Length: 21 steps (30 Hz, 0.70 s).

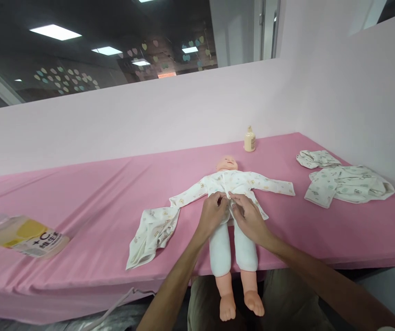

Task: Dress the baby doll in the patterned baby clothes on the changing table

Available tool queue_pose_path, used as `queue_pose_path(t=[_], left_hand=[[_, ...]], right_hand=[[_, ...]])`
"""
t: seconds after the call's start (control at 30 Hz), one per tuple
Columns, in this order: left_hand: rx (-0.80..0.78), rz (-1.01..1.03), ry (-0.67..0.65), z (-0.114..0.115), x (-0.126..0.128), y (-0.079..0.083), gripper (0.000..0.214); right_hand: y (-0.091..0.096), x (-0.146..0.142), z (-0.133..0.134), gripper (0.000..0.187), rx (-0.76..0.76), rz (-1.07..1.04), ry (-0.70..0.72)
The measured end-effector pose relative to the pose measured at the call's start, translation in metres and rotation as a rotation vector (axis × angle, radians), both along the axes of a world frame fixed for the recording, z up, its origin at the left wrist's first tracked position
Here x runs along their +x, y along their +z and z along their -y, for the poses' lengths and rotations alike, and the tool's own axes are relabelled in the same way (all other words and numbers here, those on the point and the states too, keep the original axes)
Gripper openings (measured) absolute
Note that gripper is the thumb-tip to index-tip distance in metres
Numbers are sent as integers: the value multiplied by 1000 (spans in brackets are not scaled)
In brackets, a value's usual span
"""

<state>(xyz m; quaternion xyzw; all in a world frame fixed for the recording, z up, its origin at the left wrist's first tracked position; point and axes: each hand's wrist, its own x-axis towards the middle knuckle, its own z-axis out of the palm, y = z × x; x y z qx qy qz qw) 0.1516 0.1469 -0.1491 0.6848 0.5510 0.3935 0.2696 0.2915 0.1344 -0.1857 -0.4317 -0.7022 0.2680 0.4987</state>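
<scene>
At the doll's waist, your two hands meet, close to touching.

- Left hand (213,215): fingers curled, tips pinched on the front of the shirt (243,181).
- Right hand (249,219): tips pinched on the same shirt front, just beside the left hand.
- Shirt: white and printed, worn by the doll (227,163), with both sleeves spread flat to the sides.
- Doll: on its back on the pink table (90,193), head toward the wall. Its legs run past the near edge and its bare feet hang clear of it.
- Cloth (154,232): crumpled, touching the sleeve end on your left and reaching almost to the near edge.
- Bottle (249,139): upright by the back wall, beyond the doll's head.
- Clothes (349,184): heaped on your right near the side wall, well apart from the right sleeve.
- Packet (21,234): lying flat at the far left.
- Open room: a bare stretch of table between cloth and packet, and a narrower one between the right sleeve and the clothes.
</scene>
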Motion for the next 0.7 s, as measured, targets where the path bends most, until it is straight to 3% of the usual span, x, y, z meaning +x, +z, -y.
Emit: queue_pose_path(t=[0.2,0.43,0.7], left_hand=[[-35,27,-32,2,1,4,26],[-11,4,-30,1,4,4,27],[164,-266,260,7,2,-10,19]], right_hand=[[-5,3,0,50,34,9,53],[-3,1,0,53,150,181,-22],[-7,6,-1,36,93,226,-137]])
